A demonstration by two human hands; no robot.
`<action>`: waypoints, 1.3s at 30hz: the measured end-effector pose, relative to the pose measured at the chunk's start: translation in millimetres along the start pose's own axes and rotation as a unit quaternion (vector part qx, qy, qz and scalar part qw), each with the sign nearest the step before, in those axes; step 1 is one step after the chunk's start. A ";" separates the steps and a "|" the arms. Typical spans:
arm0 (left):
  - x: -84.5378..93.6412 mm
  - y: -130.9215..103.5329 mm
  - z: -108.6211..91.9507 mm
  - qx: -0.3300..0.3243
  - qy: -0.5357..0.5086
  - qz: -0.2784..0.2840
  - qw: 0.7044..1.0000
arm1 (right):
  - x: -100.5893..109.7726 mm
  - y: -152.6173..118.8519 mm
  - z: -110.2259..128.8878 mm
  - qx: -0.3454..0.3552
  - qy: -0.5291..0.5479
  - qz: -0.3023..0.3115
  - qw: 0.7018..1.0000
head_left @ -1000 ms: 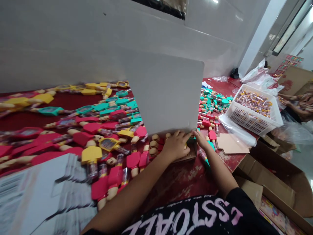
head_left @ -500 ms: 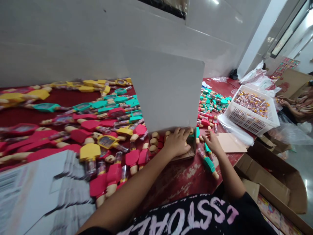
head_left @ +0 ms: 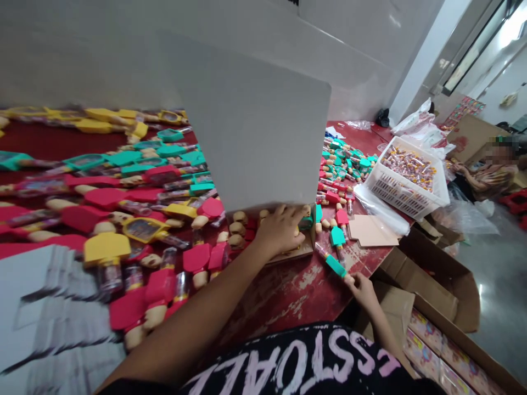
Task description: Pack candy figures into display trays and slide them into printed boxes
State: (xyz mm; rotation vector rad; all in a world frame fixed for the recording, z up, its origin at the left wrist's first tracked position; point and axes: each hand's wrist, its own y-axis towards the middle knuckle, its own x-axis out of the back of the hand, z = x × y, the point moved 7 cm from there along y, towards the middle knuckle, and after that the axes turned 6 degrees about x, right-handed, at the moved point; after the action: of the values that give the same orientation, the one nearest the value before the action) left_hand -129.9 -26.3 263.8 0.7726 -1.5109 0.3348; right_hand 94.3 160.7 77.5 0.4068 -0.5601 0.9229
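Observation:
My left hand (head_left: 282,229) lies over an open cardboard box (head_left: 297,254), palm down, fingers stretched out on the toys inside. Round tan doll heads (head_left: 236,227) show along the box's left side, and its tall grey lid (head_left: 263,137) stands up behind. What lies under the palm is hidden. At the right, my right hand (head_left: 362,289) pinches the tan head end of a green doll-headed toy (head_left: 335,265) with a clear tube, lying on the red table. Another green toy (head_left: 337,236) lies just beyond it.
Red, yellow and green toys (head_left: 102,197) cover the table's left. Stacked grey-white flat cartons (head_left: 61,323) stand at front left. A white basket (head_left: 391,187) of small candy tubes stands at right, near cardboard sheets (head_left: 373,231). Open brown boxes (head_left: 436,280) sit below; a person (head_left: 488,175) sits beyond.
My right hand has come back toward me and closed on the head end of the green toy. My left hand stays over the box. The view has shifted to the right.

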 end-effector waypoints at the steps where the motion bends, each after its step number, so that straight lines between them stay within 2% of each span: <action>1: 0.4 -0.4 -0.2 0.001 0.002 0.003 1.000 | 3.2 3.6 -0.4 0.003 0.026 -0.016 1.000; 5: 1.2 -0.8 -0.5 0.004 0.011 0.014 1.000 | 18.6 17.7 4.9 0.016 0.155 -0.098 0.983; 8: 0.6 -0.3 1.2 0.007 0.010 0.017 1.000 | 29.1 26.5 8.3 0.003 0.308 -0.192 0.932; 10: -0.1 -0.1 2.3 0.007 0.007 0.017 1.000 | 33.8 34.8 10.7 -0.011 0.364 -0.242 0.899; 12: -0.7 0.0 2.8 0.003 0.005 0.014 1.000 | 39.0 46.5 16.7 -0.013 0.374 -0.278 0.885; 16: -1.2 -0.3 3.0 -0.005 0.005 0.001 1.000 | 53.8 72.2 42.9 0.025 0.348 -0.326 0.879; 20: -2.4 -0.2 3.4 -0.008 -0.004 -0.008 1.000 | 71.0 83.1 84.2 0.089 0.321 -0.373 0.866; 23: -2.5 0.7 4.6 -0.001 -0.019 -0.016 1.000 | 73.1 85.8 119.0 0.118 0.307 -0.384 0.863; 27: -3.2 1.8 4.1 0.001 -0.006 -0.007 1.000 | 50.4 93.1 161.9 0.141 0.283 -0.389 0.865; 31: -5.1 2.0 3.0 -0.001 0.021 0.019 1.000 | 8.4 98.9 190.7 0.238 0.216 -0.400 0.858; 35: -3.8 2.2 2.8 0.001 0.019 0.017 1.000 | -32.6 94.4 192.8 0.335 0.164 -0.366 0.853; 37: -4.2 2.4 3.1 0.003 0.013 0.021 1.000 | -43.8 88.2 190.8 0.373 0.142 -0.341 0.851; 39: -4.0 2.3 2.7 -0.002 0.007 0.020 1.000 | -46.4 83.1 189.1 0.390 0.119 -0.330 0.851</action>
State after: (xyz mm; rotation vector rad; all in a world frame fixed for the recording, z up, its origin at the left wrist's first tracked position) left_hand -133.7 -25.2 260.1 0.7359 -1.5139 0.3653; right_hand -49.4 72.2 205.3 1.1228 0.2305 0.4725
